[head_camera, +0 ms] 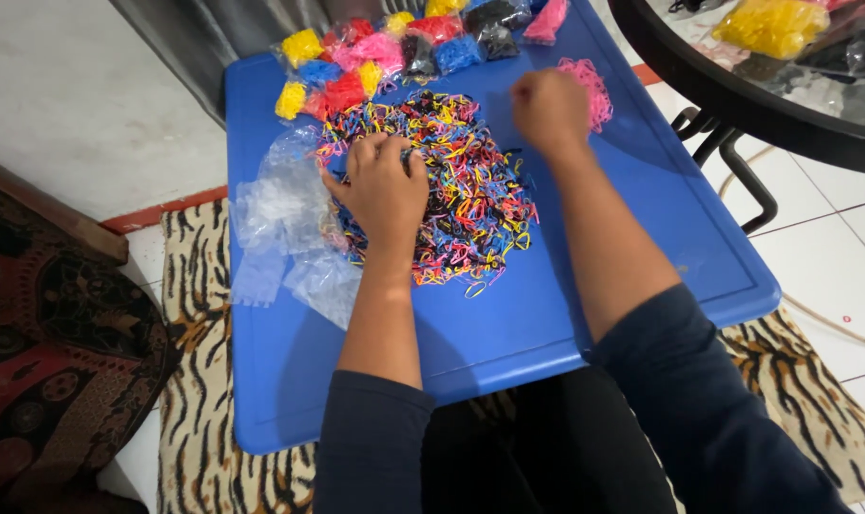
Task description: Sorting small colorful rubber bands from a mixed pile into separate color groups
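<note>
The blue tray (547,324) lies across your lap, over a tiger-striped rug (199,419); it fills the middle of the view and carries everything you handle. A round black glass table (727,86) stands at the upper right, well apart from your hands; on it sits a yellow packet (770,24).

At the centre of the tray lies the heap of small rubber bands (461,190), mixed yellow, pink, blue, black and red; it is the largest item on the tray. Just left of the heap, touching its edge, lies a stack of empty clear plastic bags (280,224); it overhangs the tray's left rim. Along the far edge sits a row of filled packets (394,52); each is a small clear pouch holding one colour, yellow, red, pink, blue or black. No label can be made out on any pouch.

Beside your right hand lies a small loose pile of pink bands (594,90).

Your left hand (385,190) rests on the left part of the heap, fingers curled down into the bands. Your right hand (550,109) hovers at the heap's upper right edge, fingers pinched narrow; whether it holds a band cannot be told.
</note>
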